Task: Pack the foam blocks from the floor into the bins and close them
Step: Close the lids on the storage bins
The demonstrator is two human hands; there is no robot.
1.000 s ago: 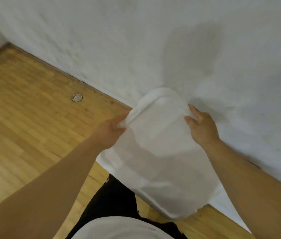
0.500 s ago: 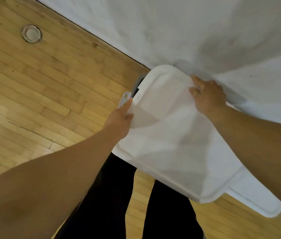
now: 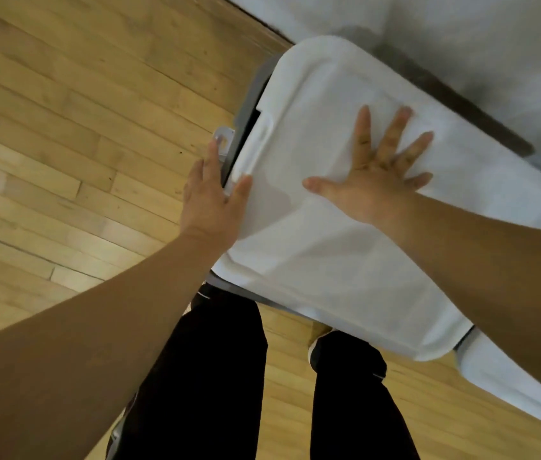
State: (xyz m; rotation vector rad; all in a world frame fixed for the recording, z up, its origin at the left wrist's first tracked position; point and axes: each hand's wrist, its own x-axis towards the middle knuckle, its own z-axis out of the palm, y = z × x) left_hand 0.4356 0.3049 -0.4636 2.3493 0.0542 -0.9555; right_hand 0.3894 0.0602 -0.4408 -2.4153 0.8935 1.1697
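A white lid (image 3: 345, 254) lies flat on top of a bin whose grey rim (image 3: 252, 94) shows at the lid's left edge. My right hand (image 3: 375, 174) presses flat on the lid with its fingers spread. My left hand (image 3: 209, 200) rests with straight fingers along the lid's left edge, beside the bin's white latch handle (image 3: 224, 137). The bin's contents are hidden under the lid, and no foam blocks are in sight.
The bin stands against a white wall (image 3: 462, 34) on a wooden floor (image 3: 79, 127). A second white lid (image 3: 521, 390) shows at the right edge, partly behind my right forearm. My legs in black trousers (image 3: 222, 376) stand just in front of the bin.
The lid came down from a tilted hold onto the bin. Both hands let go of its edges; the right now presses flat on top, the left lies along its left edge.
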